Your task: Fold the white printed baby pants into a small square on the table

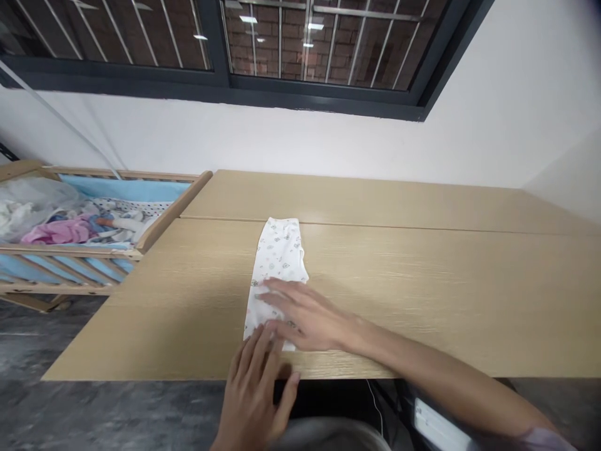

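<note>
**At the desk (422, 294) edge, a folded white garment (278, 257) under two hands**

In the lower middle of the frame, the garment lies lengthwise. The right hand (305, 316) rests on it, fingers (277, 294) spread flat; the left hand (256, 394) touches its near end, fingers (253, 360) loosely apart.

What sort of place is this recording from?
Probably a nursery or baby-care room: a wooden crib holding baby clothes stands beside a wooden table, where a small printed baby garment lies folded.

Wooden table (422, 294) with folded white garment (277, 257)
</note>
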A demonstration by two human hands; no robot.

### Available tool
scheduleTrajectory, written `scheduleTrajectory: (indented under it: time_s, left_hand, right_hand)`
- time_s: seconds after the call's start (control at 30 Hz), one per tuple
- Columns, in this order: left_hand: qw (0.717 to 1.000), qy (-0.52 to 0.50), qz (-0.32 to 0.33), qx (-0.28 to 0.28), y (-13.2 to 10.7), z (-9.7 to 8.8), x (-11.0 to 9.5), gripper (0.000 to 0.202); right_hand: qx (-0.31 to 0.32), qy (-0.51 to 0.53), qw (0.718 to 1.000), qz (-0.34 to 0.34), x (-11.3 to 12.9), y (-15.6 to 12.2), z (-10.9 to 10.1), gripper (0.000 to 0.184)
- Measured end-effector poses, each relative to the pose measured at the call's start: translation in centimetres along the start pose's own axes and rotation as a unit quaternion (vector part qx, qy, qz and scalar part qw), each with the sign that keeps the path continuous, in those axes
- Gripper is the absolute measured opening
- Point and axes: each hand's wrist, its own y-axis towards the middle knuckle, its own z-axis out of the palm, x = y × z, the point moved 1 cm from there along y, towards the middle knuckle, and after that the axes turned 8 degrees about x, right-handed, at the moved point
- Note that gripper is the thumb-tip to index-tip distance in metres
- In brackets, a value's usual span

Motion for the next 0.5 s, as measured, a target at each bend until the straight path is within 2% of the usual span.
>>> scheduleTrajectory:
  time_s: [0.03, 0.1, 0.2, 0.3, 0.5]
  left_hand:
    - [1.000, 0.006, -0.005, 0.003, -0.1, 0.4, -0.3, 0.038]
    - [1.000, 0.023, -0.009, 0.007, -0.4, 1.0, -0.7, 0.036]
    - [0.999, 0.047, -0.003, 0.025, -0.7, 1.3, -0.9, 0.047]
    - [0.998, 0.049, 0.000, 0.049, -0.7, 1.1, -0.9, 0.057]
    - [0.996, 0.051, -0.003, 0.067, -1.0, 0.9, -0.9, 0.062]
  right_hand:
    - [0.042, -0.003, 0.998, -0.054, 0.0, 0.5, 0.2, 0.048]
    - [0.113, -0.002, 0.989, -0.099, -0.6, 1.6, 1.0, 0.056]
    - [0.174, -0.015, 0.982, -0.067, -3.2, 3.5, 1.8, 0.062]
    - [0.167, -0.060, 0.984, -0.010, -6.9, 6.0, 1.0, 0.066]
    - [0.093, -0.165, 0.979, 0.073, -15.5, 11.9, -4.0, 0.066]
